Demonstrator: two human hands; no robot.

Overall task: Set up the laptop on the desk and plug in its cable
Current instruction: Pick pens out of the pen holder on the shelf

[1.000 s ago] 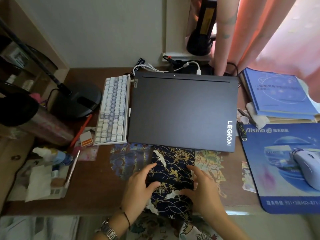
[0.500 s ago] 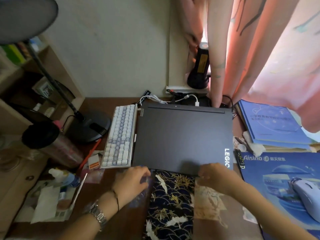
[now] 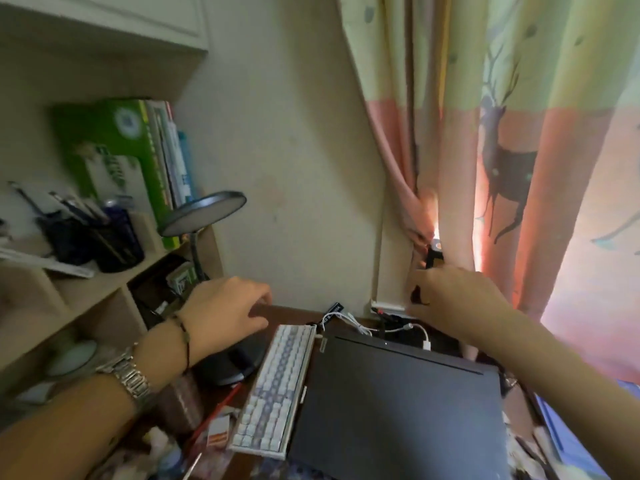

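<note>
Fingers of right hand (image 3: 453, 299) curled loosely at the far right corner of the desk (image 3: 294, 315), above the cable tangle; something dark shows between thumb and palm, but whether it is gripped cannot be told. Left hand (image 3: 225, 311) reaches over the lamp base (image 3: 232, 362), fingers spread and relaxed, holding nothing.

Laptop (image 3: 394, 407) lies flat, lid closed, mid-desk, its left edge just beside the white keyboard (image 3: 273, 386). White cable (image 3: 377, 329) with its white plug end rests at the laptop's far edge, close to the wall; not connected as far as can be seen.

Step in hand, by judgement: reaching for the cable end behind the laptop; placing looks done, plugging not yet done. Next move calls for singling out the right lead from the tangle and finding the port, which is not visible from this view.

Edges and room: far strip between laptop and wall is narrow and crowded with cords. Curtain (image 3: 485, 168) hangs into the far right corner, touching the area the right hand works in. Lamp and keyboard close off the left. Open room is mainly above the lid
</note>
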